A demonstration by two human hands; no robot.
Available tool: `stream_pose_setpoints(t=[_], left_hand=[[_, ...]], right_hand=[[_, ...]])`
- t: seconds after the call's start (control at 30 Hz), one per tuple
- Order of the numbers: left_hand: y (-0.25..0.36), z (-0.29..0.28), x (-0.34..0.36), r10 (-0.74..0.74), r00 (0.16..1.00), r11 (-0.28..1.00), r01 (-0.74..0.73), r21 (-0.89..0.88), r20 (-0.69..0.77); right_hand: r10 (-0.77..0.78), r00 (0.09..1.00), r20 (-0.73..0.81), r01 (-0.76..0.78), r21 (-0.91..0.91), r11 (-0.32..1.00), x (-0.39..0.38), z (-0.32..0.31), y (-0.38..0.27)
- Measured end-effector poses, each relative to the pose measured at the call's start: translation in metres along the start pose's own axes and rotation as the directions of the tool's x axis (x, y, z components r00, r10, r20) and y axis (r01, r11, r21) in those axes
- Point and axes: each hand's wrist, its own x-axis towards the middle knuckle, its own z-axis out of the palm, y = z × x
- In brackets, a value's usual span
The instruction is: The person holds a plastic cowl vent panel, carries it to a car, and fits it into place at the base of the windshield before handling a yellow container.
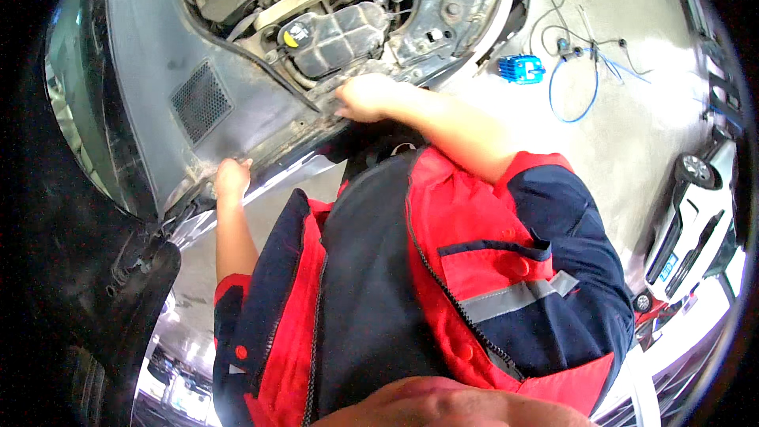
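Observation:
I am at the side of a car's engine bay, where a dirty body ledge (281, 131) runs along the edge. My left hand (232, 180) rests on that edge near the windshield end, its fingers curled and its thumb sticking out; what lies under the fingers is hidden. Further along, my right hand (365, 98) is closed against the ledge, fingertips pointing left, and I cannot make out what they hold. Just beyond it sits a dark reservoir tank (340, 39) with a yellow-marked cap (295, 35). Between the hands and the windshield is a grey panel with a mesh grille (202, 103).
The windshield (75, 111) is at far left, with a dark door panel (134, 300) below it. On the floor to the right lie a blue ribbed object (522, 69), a blue hose (552, 95) and dark cables. A white car (692, 225) stands at far right.

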Motion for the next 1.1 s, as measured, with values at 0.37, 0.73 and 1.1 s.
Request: stream_pose_setpoints(t=[0.37,0.73,1.1], left_hand=[[0.028,0.031,-0.044,-0.084,0.947,0.937,-0.030,-0.347,-0.310],[0.259,0.006,-0.128,0.073,0.985,0.824,-0.149,-0.547,-0.157],[0.206,0.159,-0.193,-0.090,0.939,0.879,0.231,-0.416,0.331]], right_hand=[[0.645,0.738,-0.196,-0.618,0.185,0.764,-0.166,-0.071,0.243],[0.524,0.674,-0.521,-0.512,0.181,0.840,-0.156,-0.277,0.401],[0.435,0.846,-0.309,-0.490,-0.126,0.863,0.001,-0.373,0.451]])
